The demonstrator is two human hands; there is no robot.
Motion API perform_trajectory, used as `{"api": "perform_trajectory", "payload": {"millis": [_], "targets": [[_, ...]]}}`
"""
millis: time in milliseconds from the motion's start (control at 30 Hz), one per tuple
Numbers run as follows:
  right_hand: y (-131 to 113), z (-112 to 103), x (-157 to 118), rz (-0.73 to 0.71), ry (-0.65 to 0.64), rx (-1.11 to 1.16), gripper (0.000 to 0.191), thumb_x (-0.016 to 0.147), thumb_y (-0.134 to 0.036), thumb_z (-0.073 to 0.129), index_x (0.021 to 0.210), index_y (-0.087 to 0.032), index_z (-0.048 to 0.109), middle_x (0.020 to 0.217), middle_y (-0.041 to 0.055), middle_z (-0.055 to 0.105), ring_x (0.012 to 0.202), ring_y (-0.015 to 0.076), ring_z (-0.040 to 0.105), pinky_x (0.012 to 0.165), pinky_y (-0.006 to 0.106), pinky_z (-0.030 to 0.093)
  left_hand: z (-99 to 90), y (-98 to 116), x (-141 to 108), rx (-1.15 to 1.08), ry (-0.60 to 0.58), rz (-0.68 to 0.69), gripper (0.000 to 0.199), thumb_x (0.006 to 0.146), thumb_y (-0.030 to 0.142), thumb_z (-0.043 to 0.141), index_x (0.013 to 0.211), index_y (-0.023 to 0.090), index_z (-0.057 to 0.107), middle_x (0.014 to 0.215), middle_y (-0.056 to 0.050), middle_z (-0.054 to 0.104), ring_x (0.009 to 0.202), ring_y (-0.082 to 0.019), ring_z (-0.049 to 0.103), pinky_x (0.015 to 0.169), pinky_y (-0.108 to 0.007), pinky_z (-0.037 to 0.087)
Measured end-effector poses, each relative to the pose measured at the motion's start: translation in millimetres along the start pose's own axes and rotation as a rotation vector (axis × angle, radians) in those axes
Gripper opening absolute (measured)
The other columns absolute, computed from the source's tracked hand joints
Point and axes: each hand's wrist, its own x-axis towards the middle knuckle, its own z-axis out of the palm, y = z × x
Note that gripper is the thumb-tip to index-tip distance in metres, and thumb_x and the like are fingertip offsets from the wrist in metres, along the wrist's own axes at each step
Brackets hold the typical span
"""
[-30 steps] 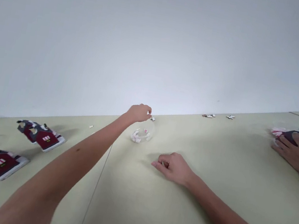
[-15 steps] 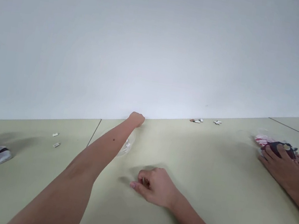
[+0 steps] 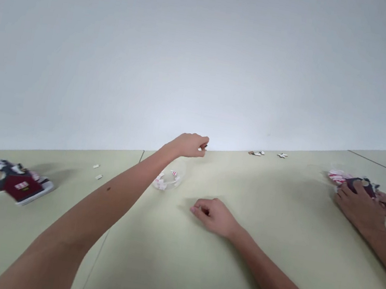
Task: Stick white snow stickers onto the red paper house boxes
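Observation:
Near the foot of the wall, my left hand (image 3: 193, 145) is raised above the table's back edge, its fingers pinched on a small white and dark piece, mostly hidden. Below that forearm stands a clear round dish (image 3: 169, 180) holding several small white pieces, some with red stripes; the arm passes beside its left rim. My right hand (image 3: 214, 216) rests on the table in front of the dish, thumb and fingers curled together. Whether anything is inside that grip I cannot make out.
Dark red and grey layered pieces with white edges (image 3: 25, 184) stand at the left, with two small white bits (image 3: 99, 177) nearby. Several small pieces (image 3: 257, 153) lie along the wall. At right, another person's hands (image 3: 364, 208) hold a dark red piece (image 3: 355, 185) beside a striped-filled dish.
My left hand has lifted and moved right from the table's back edge, now showing a small piece in its fingers. The dish is less covered. The view has shifted left.

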Motion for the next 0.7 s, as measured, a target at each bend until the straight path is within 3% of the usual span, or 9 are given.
{"api": "perform_trajectory", "payload": {"millis": [100, 200, 267, 367, 533, 633, 700], "targets": [[-1, -8, -6, 0.029, 0.069, 0.004, 0.038, 0.097, -0.051, 0.045, 0.084, -0.021, 0.064, 0.057, -0.0044, 0.051, 0.052, 0.0119, 0.043, 0.055, 0.025, 0.029, 8.5, 32, -61, -0.111, 0.174, 0.125, 0.022, 0.094, 0.039, 0.042, 0.107, 0.025, 0.055, 0.109, -0.001, 0.070, 0.089, -0.019, 0.064, 0.069, -0.029, 0.043], [-4, -16, -15, 0.022, 0.196, 0.084, 0.042, 0.101, -0.053, 0.036, 0.083, -0.021, 0.059, 0.060, -0.0038, 0.050, 0.057, 0.0137, 0.045, 0.059, 0.027, 0.033, 37.8, 66, -110, -0.162, 0.245, 0.179, 0.020, 0.094, 0.040, 0.045, 0.101, 0.024, 0.054, 0.101, -0.001, 0.069, 0.086, -0.019, 0.064, 0.063, -0.028, 0.041], [-7, -17, -20, -0.007, 0.233, 0.157, 0.047, 0.102, -0.052, 0.030, 0.075, -0.021, 0.051, 0.064, -0.0025, 0.050, 0.061, 0.0143, 0.047, 0.062, 0.028, 0.035, 61.0, 84, -130, -0.182, 0.255, 0.150, 0.019, 0.094, 0.040, 0.047, 0.102, 0.024, 0.054, 0.100, 0.000, 0.068, 0.087, -0.019, 0.064, 0.061, -0.029, 0.041], [-10, -13, -24, -0.014, 0.186, 0.167, 0.044, 0.101, -0.054, 0.034, 0.074, -0.022, 0.047, 0.063, -0.0038, 0.047, 0.060, 0.0138, 0.043, 0.059, 0.027, 0.033, 89.8, 101, -143, -0.265, 0.287, 0.071, 0.017, 0.094, 0.036, 0.049, 0.106, 0.024, 0.053, 0.103, -0.002, 0.066, 0.093, -0.019, 0.064, 0.065, -0.030, 0.045], [-9, -9, -24, 0.027, 0.162, 0.086, 0.041, 0.097, -0.058, 0.044, 0.077, -0.022, 0.048, 0.060, -0.0057, 0.046, 0.056, 0.0123, 0.038, 0.054, 0.026, 0.028, 103.6, 104, -147, -0.376, 0.369, 0.083, 0.018, 0.094, 0.033, 0.052, 0.108, 0.022, 0.054, 0.115, -0.005, 0.064, 0.105, -0.021, 0.060, 0.079, -0.032, 0.050], [-7, -13, -24, 0.055, 0.204, 0.060, 0.044, 0.097, -0.061, 0.042, 0.080, -0.022, 0.053, 0.061, -0.0047, 0.051, 0.055, 0.0123, 0.040, 0.054, 0.026, 0.030, 95.2, 89, -148, -0.399, 0.476, 0.095, 0.023, 0.098, 0.038, 0.047, 0.111, 0.022, 0.056, 0.125, -0.007, 0.061, 0.112, -0.022, 0.058, 0.087, -0.034, 0.050], [-6, -15, -24, 0.086, 0.226, 0.028, 0.046, 0.096, -0.064, 0.042, 0.081, -0.022, 0.056, 0.060, -0.0045, 0.051, 0.053, 0.0124, 0.039, 0.053, 0.027, 0.029, 87.3, 69, -148, -0.432, 0.515, 0.005, 0.027, 0.099, 0.040, 0.044, 0.115, 0.023, 0.057, 0.124, -0.007, 0.063, 0.113, -0.022, 0.058, 0.092, -0.034, 0.049]]}}
